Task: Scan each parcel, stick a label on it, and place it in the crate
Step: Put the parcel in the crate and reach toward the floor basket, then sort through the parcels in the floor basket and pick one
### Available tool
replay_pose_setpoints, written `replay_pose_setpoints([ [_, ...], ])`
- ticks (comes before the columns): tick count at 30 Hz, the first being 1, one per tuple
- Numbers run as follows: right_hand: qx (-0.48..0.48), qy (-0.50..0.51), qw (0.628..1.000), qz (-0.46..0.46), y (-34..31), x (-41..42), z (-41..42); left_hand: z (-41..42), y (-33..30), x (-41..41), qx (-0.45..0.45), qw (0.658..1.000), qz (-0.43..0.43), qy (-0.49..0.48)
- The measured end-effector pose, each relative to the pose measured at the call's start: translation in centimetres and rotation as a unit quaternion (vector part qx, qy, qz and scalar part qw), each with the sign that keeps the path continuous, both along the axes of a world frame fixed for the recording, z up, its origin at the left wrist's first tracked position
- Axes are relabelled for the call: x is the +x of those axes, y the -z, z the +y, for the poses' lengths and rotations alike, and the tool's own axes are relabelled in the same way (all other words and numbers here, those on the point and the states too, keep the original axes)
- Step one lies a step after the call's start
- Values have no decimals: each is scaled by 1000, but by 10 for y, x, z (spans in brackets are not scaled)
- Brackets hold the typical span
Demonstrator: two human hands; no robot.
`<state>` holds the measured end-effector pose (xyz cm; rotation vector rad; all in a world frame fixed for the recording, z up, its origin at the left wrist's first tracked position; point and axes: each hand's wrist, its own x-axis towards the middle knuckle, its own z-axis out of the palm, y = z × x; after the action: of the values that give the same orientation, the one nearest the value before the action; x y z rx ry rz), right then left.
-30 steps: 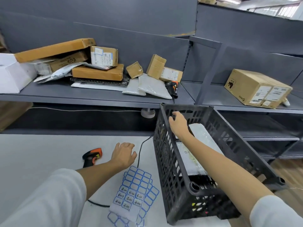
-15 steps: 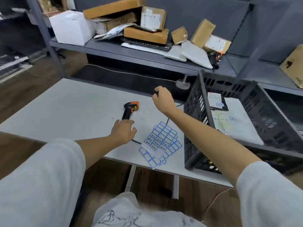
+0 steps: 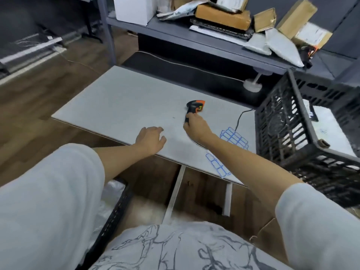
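My right grip [image 3: 196,127] curls round the barcode scanner [image 3: 193,109] on the bench [image 3: 124,102]; my left grip [image 3: 151,138] rests open. The black crate [image 3: 288,133] holds flat white parcels [image 3: 331,131].

a parcel-sorting workroom: grey shelf [image 3: 194,38] heaped with cardboard boxes [image 3: 223,16] and mailer bags [image 3: 280,44], black crate [image 3: 303,137] alongside

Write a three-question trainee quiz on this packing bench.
1. True or false: the right hand holds the scanner.
2. Which lies under the right forearm? A) label sheet B) tape roll C) knife
3. Fill in: the left hand rests open on the ____.

Key: 1 true; 2 A; 3 table.
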<state>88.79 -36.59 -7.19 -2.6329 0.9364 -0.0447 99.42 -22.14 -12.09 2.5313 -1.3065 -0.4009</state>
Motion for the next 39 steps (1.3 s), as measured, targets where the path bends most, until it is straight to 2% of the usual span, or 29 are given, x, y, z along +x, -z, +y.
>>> replay_pose_setpoints([
  [12,7,-37,996,77,36,68,138,162,0,81,30,999,-13,-9],
  [21,27,-120,984,126,65,104,206,244,16,90,57,994,31,-93],
  [26,30,-180,971,153,78,124,228,275,30,91,58,985,64,-149],
  [33,41,-247,948,195,104,137,242,293,55,85,75,975,64,-199],
  [39,53,-264,938,219,130,150,233,294,81,76,82,965,86,-235],
])
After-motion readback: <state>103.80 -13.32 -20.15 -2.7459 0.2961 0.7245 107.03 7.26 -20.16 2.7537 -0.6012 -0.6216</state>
